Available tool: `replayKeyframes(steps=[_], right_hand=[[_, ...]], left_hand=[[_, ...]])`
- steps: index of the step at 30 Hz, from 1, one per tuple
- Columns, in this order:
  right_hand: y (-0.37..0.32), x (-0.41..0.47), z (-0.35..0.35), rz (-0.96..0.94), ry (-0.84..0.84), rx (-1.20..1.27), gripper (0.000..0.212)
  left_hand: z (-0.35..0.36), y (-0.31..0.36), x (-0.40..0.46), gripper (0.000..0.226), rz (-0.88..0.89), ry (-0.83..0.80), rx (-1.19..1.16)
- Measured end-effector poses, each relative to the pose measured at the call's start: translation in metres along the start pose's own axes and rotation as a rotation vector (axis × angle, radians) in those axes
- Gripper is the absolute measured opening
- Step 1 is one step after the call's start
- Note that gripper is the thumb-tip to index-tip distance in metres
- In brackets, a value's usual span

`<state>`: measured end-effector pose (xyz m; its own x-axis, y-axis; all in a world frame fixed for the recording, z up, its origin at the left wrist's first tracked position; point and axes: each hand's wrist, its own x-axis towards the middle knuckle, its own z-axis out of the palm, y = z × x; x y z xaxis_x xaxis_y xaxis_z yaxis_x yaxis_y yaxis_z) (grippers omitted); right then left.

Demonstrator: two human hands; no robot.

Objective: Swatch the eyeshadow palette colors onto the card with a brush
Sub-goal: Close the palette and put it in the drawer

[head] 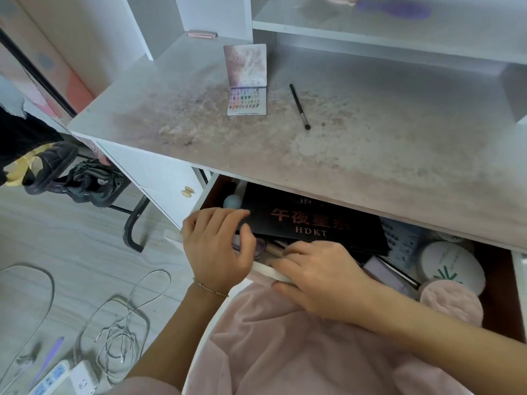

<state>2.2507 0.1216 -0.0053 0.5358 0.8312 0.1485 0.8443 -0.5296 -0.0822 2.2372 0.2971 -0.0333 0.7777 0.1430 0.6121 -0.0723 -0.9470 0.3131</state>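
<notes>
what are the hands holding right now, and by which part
The left hand grips the black flat box with red lettering at its left end in the open drawer. The right hand rests on the drawer's front edge; any hold there cannot be told.

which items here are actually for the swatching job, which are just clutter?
For the job:
- open eyeshadow palette on the desk
- brush lying right of it
- no card in view

Clutter:
- black HDKT box in the open drawer, left hand on its edge
- right hand at the drawer front
- round white compact
- pink puff
- cables on the floor
- shoes
</notes>
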Motion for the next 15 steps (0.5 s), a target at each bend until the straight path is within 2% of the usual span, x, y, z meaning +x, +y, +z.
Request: replayKeyframes(steps=[4, 10, 15], right_hand=[[0.007, 0.007, 0.001, -0.03, 0.131, -0.059, 0.036], [0.005, 0.006, 0.004, -0.045, 0.164, -0.162, 0.027], [-0.011, 0.0, 0.009, 0.203, 0.144, -0.213, 0.039]], left_hand=[[0.009, -0.006, 0.009, 0.028, 0.057, 0.074, -0.016], [0.013, -0.008, 0.007, 0.028, 0.097, 0.146, -0.077], [0.013, -0.008, 0.004, 0.039, 0.064, 0.135, -0.094]])
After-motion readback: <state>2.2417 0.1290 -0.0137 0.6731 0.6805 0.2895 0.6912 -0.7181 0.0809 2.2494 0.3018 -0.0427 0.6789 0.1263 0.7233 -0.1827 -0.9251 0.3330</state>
